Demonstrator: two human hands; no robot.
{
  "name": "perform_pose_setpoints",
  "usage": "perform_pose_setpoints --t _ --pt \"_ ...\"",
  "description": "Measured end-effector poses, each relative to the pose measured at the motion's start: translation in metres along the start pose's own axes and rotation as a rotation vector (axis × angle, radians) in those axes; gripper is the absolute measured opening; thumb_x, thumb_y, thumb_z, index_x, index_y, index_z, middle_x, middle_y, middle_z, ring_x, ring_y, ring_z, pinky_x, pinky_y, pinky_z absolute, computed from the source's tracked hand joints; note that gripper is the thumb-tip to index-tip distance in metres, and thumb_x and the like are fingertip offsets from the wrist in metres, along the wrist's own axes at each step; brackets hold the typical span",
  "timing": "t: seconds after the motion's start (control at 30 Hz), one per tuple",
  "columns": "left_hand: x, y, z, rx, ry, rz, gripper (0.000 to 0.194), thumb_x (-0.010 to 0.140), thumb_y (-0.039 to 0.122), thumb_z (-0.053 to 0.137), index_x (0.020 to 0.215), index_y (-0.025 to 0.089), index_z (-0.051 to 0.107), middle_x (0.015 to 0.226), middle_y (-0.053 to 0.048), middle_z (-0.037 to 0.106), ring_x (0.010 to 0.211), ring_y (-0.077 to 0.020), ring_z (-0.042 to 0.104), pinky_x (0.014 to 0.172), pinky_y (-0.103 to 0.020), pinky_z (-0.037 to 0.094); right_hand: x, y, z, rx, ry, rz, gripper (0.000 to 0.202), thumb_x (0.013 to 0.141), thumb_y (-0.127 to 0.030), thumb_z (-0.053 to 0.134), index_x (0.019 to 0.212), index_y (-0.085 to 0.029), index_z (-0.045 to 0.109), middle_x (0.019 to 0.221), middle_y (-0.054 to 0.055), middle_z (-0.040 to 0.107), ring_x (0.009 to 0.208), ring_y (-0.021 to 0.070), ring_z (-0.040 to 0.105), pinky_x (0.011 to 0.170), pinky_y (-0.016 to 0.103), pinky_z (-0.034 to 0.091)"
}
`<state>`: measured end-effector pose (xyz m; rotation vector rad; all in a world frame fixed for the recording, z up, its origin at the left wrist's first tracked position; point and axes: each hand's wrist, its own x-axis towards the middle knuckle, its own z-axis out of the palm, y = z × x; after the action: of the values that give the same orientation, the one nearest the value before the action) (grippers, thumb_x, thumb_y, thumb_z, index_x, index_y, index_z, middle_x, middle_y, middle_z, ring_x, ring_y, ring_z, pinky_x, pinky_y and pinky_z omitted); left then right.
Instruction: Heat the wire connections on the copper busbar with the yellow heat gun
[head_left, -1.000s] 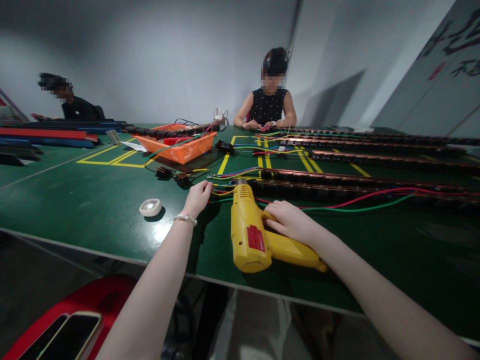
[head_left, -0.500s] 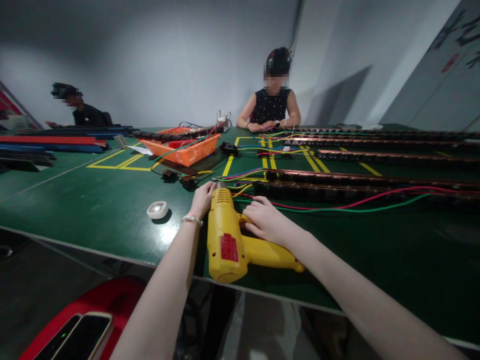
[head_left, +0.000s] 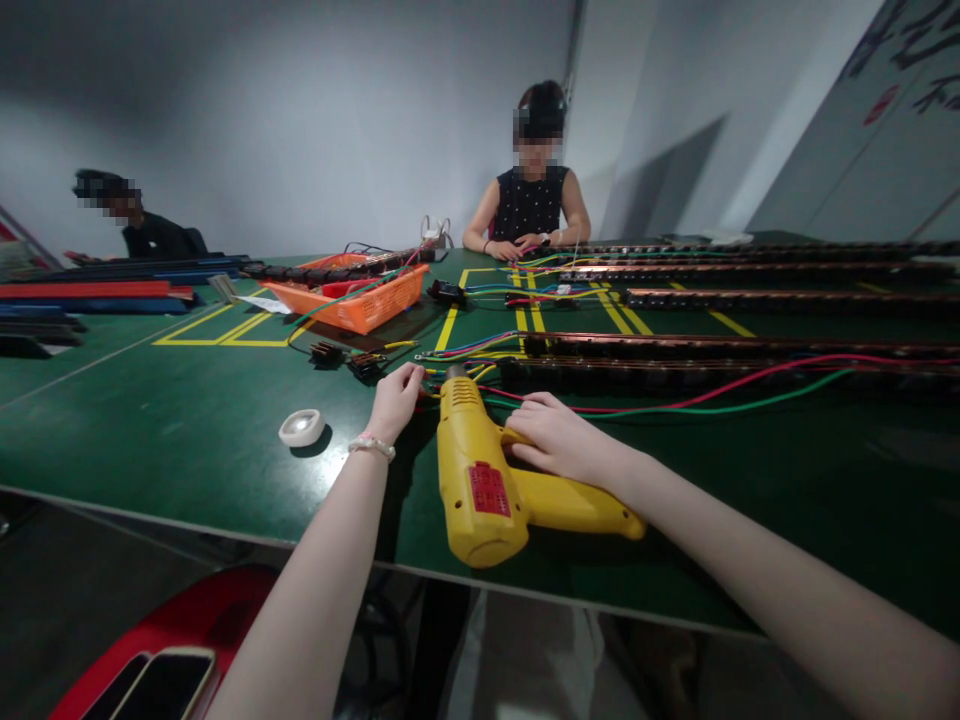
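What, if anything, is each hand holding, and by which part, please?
The right hand holds the yellow heat gun by its handle. The left hand is at the coloured wires; whether it grips them is hidden.

Tape (head_left: 298,439) L of heat gun (head_left: 478,465), bskt (head_left: 375,306) behind

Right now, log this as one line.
left hand: at wires | right hand: on heat gun | nozzle: near wires | white ring: on table
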<state>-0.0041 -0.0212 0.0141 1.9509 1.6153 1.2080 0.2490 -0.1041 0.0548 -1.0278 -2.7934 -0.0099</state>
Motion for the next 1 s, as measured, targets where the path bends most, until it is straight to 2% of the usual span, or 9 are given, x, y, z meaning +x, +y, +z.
perform_pose_setpoints --t 0.23,0.47,0.7,0.83,0.93,1.0 --pt "0.000 0.002 0.001 0.027 0.018 0.020 0.034 0.089 0.039 0.039 0.076 0.017 0.061 0.062 0.000 0.059 0.060 -0.0130 0.052 0.058 -0.023 0.036 -0.020 0.017 -0.007 0.005 0.003 0.017 0.025 0.091 -0.031 0.039 0.080 -0.017 0.056 0.080 0.007 0.062 0.081 0.0210 0.051 0.093 0.042 0.030" --pt "-0.001 0.002 0.003 0.035 0.027 0.041 0.032 0.089 0.038 0.039 0.074 0.018 0.059 0.061 0.000 0.057 0.059 -0.0125 0.052 0.058 -0.023 0.035 -0.019 0.014 -0.009 -0.012 -0.033 0.006 0.023 0.091 -0.031 0.040 0.082 -0.017 0.057 0.082 0.006 0.063 0.082 0.0200 0.053 0.092 0.040 0.029" --pt "0.005 0.004 0.006 0.033 0.050 0.019 0.032 0.088 0.037 0.039 0.070 0.018 0.056 0.058 0.002 0.054 0.057 -0.0116 0.048 0.056 -0.023 0.032 -0.019 0.012 -0.010 -0.069 -0.088 0.047 0.020 0.091 -0.028 0.043 0.083 -0.016 0.057 0.087 0.008 0.063 0.082 0.0204 0.054 0.074 0.033 0.032" --pt "0.002 0.003 0.006 0.045 0.044 0.027 0.033 0.089 0.037 0.039 0.069 0.018 0.056 0.058 0.002 0.053 0.057 -0.0118 0.048 0.056 -0.023 0.033 -0.018 0.012 -0.010 -0.063 -0.097 0.042 0.017 0.090 -0.028 0.046 0.083 -0.017 0.057 0.088 0.008 0.063 0.083 0.0197 0.054 0.075 0.032 0.032" --pt "0.000 0.000 0.008 0.080 0.029 0.033 0.032 0.089 0.035 0.039 0.071 0.018 0.059 0.063 0.000 0.056 0.062 -0.0139 0.052 0.061 -0.025 0.037 -0.017 0.012 -0.008 -0.042 -0.096 0.037 0.016 0.089 -0.027 0.047 0.082 -0.017 0.057 0.087 0.007 0.064 0.083 0.0196 0.055 0.075 0.032 0.033" --pt "0.002 0.001 0.007 0.111 0.085 0.042 0.026 0.087 0.031 0.043 0.074 0.017 0.061 0.073 -0.003 0.059 0.073 -0.0167 0.055 0.070 -0.028 0.042 -0.016 0.013 -0.007 -0.025 -0.098 0.033 0.015 0.088 -0.026 0.048 0.081 -0.017 0.057 0.086 0.006 0.064 0.082 0.0192 0.055 0.075 0.031 0.034"
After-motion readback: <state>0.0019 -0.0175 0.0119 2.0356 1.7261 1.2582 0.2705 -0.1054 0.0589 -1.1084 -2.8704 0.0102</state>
